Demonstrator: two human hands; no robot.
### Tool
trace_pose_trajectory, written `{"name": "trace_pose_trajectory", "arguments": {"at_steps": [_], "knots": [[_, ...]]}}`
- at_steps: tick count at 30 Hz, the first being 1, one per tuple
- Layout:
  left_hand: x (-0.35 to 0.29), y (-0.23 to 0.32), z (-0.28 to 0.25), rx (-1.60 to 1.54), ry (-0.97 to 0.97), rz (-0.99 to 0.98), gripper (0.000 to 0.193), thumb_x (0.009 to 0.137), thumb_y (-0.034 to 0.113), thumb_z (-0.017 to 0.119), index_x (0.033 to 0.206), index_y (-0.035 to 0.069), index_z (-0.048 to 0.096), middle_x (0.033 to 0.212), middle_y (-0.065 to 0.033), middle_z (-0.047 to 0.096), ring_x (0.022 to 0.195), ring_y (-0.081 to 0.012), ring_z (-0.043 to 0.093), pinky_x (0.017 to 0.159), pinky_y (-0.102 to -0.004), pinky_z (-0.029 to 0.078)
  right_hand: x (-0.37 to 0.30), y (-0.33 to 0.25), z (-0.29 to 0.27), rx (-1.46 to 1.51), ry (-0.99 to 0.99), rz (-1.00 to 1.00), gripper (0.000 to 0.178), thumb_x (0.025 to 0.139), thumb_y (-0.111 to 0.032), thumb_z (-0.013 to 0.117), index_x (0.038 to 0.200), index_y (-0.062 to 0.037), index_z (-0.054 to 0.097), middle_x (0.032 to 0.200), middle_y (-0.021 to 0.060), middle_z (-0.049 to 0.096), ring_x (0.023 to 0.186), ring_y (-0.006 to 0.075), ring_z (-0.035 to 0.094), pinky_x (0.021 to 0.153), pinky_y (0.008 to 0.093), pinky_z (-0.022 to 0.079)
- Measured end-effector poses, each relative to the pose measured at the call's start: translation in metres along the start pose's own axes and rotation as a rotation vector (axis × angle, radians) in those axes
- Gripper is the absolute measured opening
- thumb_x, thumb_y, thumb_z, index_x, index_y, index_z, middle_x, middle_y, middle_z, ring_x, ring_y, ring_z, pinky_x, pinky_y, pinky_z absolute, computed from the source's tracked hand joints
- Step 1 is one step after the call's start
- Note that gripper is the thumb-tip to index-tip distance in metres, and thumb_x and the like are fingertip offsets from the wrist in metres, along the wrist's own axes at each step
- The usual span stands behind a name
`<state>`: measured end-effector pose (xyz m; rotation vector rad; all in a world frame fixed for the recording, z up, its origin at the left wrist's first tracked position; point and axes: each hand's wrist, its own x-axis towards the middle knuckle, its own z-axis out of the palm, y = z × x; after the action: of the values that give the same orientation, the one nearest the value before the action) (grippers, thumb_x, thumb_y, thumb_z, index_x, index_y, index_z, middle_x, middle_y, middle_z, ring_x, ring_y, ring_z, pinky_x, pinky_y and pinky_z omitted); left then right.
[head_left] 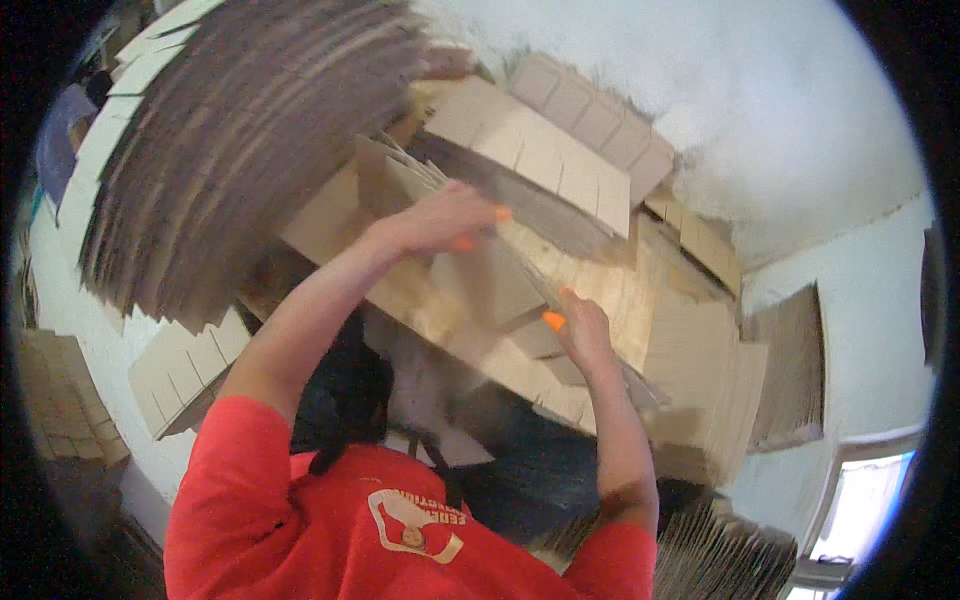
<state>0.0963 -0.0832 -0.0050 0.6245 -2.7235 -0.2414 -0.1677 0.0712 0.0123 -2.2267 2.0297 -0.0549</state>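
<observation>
Cardboard sheets [535, 276] clasped in two-handed grip: left hand [452, 216] stretched farther forward, right hand [586, 330] nearer.

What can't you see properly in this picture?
All in the head view:
- How many thin cardboard sheets the hands hold: their edges are blurred and too fine to count.
- The palms of the left hand and right hand: turned away from the camera.
- The far end of the tall stack: cut off by the top edge.
- Outside the window: washed out by glare.
</observation>
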Motion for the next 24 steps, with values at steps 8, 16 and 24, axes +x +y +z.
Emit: {"name": "trace_pose_trajectory", "arguments": {"at_steps": [8, 16, 24], "knots": [[0.019, 0.059, -0.076, 0.092, 0.158, 0.234, 0.017, 0.084, 0.016, 0.055, 0.097, 0.006, 0.058, 0.084, -0.0138, 0.059, 0.084, -0.0322, 0.060, 0.064, -0.0405, 0.048, -0.049, -0.012, -0.076, -0.054, 0.340, 0.053, 0.035, 0.079, -0.010, 0.067, 0.113, -0.0065, 0.064, 0.086, 0.0222, 0.065, 0.081, 0.0377, 0.064, 0.070, 0.0457, 0.049], [-0.073, 0.113, -0.281, 1.202, 0.582, -0.078, 0.031, 0.076, 0.017, 0.061, 0.104, 0.007, 0.056, 0.078, -0.0015, 0.050, 0.073, -0.0153, 0.054, 0.055, -0.0278, 0.047, -0.103, 0.033, -0.158, -0.590, 1.033, 0.032, 0.050, 0.089, -0.018, 0.062, 0.135, -0.0034, 0.047, 0.134, 0.0197, 0.051, 0.125, 0.0341, 0.047, 0.105, 0.0503, 0.036], [-0.204, -0.069, -0.314, 1.134, 0.603, -0.801, 0.027, 0.084, 0.003, 0.051, 0.110, -0.001, 0.057, 0.098, -0.0179, 0.061, 0.100, -0.0316, 0.060, 0.075, -0.0414, 0.054, -0.170, 0.169, -0.068, -0.635, 0.523, 0.848, 0.055, 0.083, -0.017, 0.067, 0.132, 0.0004, 0.047, 0.136, 0.0192, 0.047, 0.124, 0.0381, 0.045, 0.103, 0.0482, 0.038]]}}
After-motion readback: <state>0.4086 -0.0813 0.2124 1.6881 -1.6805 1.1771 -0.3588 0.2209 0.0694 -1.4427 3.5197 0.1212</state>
